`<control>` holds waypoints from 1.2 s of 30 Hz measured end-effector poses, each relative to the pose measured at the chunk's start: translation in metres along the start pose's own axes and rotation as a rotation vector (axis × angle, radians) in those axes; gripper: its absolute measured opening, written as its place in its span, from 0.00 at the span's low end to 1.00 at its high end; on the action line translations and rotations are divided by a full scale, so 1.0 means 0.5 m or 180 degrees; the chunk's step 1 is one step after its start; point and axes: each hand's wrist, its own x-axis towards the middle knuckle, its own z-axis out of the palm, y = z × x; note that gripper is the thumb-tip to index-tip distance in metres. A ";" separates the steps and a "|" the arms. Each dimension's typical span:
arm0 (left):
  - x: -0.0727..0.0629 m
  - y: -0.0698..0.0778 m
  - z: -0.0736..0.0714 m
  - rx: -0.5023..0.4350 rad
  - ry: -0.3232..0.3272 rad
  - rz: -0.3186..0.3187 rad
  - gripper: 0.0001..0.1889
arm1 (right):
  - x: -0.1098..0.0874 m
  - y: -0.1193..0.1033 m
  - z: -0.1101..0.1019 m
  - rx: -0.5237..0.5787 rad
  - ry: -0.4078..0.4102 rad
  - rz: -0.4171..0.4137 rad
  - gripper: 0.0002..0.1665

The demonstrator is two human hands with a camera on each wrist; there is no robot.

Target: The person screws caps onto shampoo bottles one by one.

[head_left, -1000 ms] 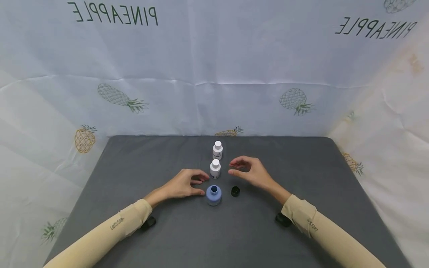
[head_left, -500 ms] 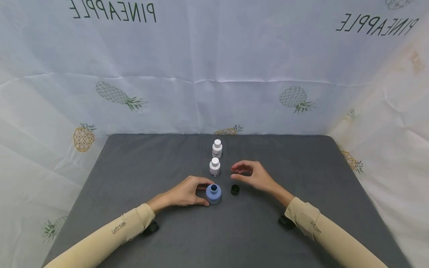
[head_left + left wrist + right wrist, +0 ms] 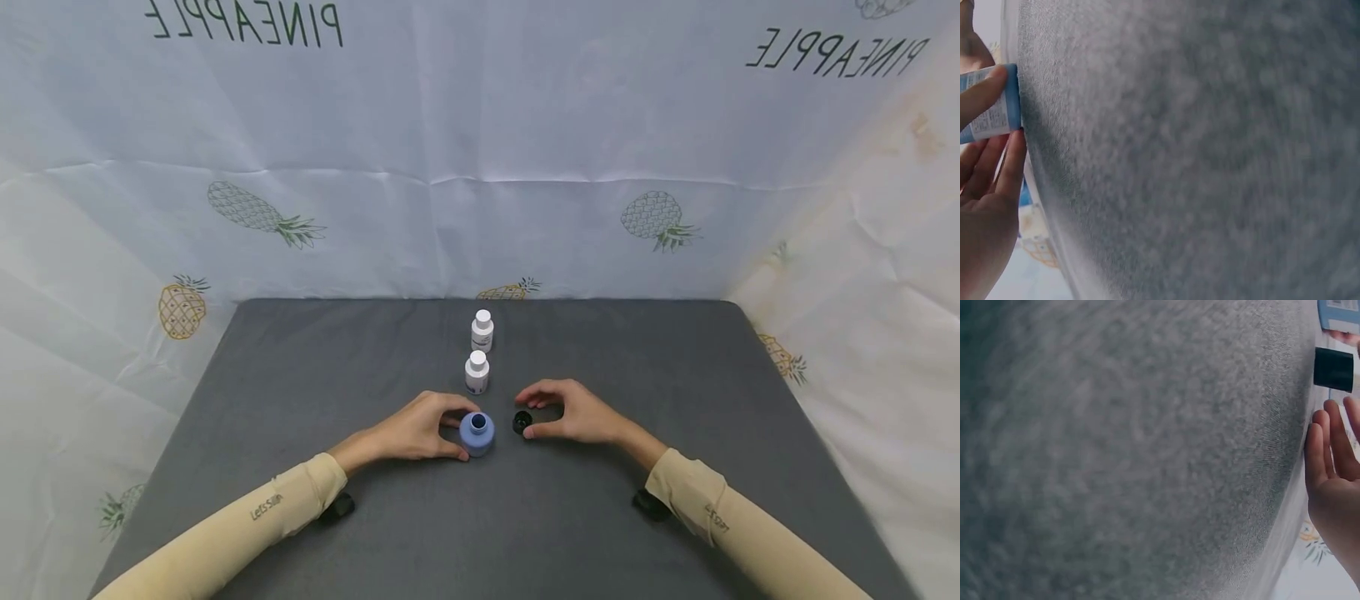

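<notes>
An uncapped blue bottle (image 3: 477, 435) stands upright on the dark grey table, its round mouth facing up. My left hand (image 3: 422, 427) grips it from the left, thumb at the front and fingers behind; in the left wrist view the thumb (image 3: 984, 94) lies across the white label. Just right of the bottle sits a black cap (image 3: 522, 422), hollow side up. My right hand (image 3: 573, 412) is beside the cap, thumb and fingers spread around its right side. The right wrist view has the fingers (image 3: 1334, 434) nearly straight, short of the cap (image 3: 1334, 369).
Two white bottles with white caps stand behind the blue one, the nearer (image 3: 476, 373) and the farther (image 3: 482, 332). The table (image 3: 360, 342) ends at a white cloth backdrop (image 3: 450, 100) printed with pineapples.
My left hand has moved forward and right and taken hold of the blue bottle. My right hand has come down toward me, from beside the white bottles to the black cap.
</notes>
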 end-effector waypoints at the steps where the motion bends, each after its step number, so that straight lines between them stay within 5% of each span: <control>1: -0.001 0.000 -0.001 -0.0004 0.0004 0.0000 0.30 | 0.000 0.001 0.001 -0.0085 -0.0010 -0.0043 0.29; 9: -0.010 0.009 -0.019 -0.0076 0.0087 0.0009 0.29 | 0.005 0.003 0.007 -0.0449 -0.0024 -0.0289 0.24; 23: -0.034 0.021 -0.043 0.0179 0.0308 0.0184 0.27 | 0.006 -0.001 0.000 -0.0510 0.0039 -0.0257 0.19; 36: -0.044 0.030 -0.062 0.0279 0.0406 0.0131 0.27 | 0.020 -0.087 -0.031 -0.0207 0.0181 -0.0440 0.21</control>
